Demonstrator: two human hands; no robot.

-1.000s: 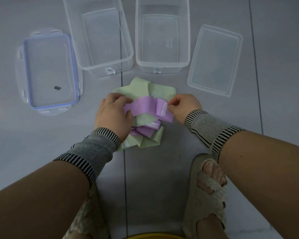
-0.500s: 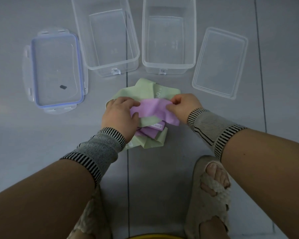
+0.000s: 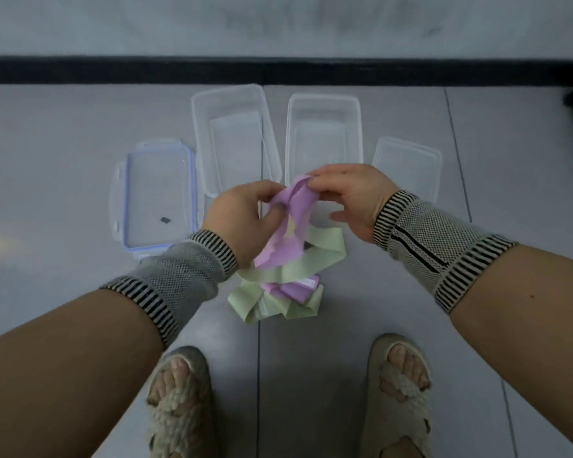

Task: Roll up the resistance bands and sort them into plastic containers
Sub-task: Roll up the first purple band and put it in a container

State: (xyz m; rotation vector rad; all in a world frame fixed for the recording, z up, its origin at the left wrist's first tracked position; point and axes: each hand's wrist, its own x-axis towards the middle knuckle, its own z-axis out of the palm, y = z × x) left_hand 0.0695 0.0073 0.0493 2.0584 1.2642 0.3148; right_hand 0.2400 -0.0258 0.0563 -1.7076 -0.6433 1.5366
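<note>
A grey tiled floor point(image 3: 80, 127) runs up to a dark baseboard point(image 3: 278, 70) at the far wall. On the floor stand two clear plastic containers side by side, the left container point(image 3: 235, 140) and the right container point(image 3: 323, 133), both open at the top. A lid with a blue seal point(image 3: 156, 200) lies just left of the left container, and a plain clear lid point(image 3: 407, 173) lies just right of the right one. Nearer the person, a heap of green and purple bands point(image 3: 278, 292) lies on the floor, in front of two feet in woven sandals point(image 3: 399, 401). Both wrists wear striped grey wrist sleeves point(image 3: 433, 246). Above the heap, the left hand point(image 3: 237, 219) and the right hand point(image 3: 351, 196) are close together, each pinching the top of a purple band point(image 3: 286, 233), which hangs down from their fingers toward the heap.
</note>
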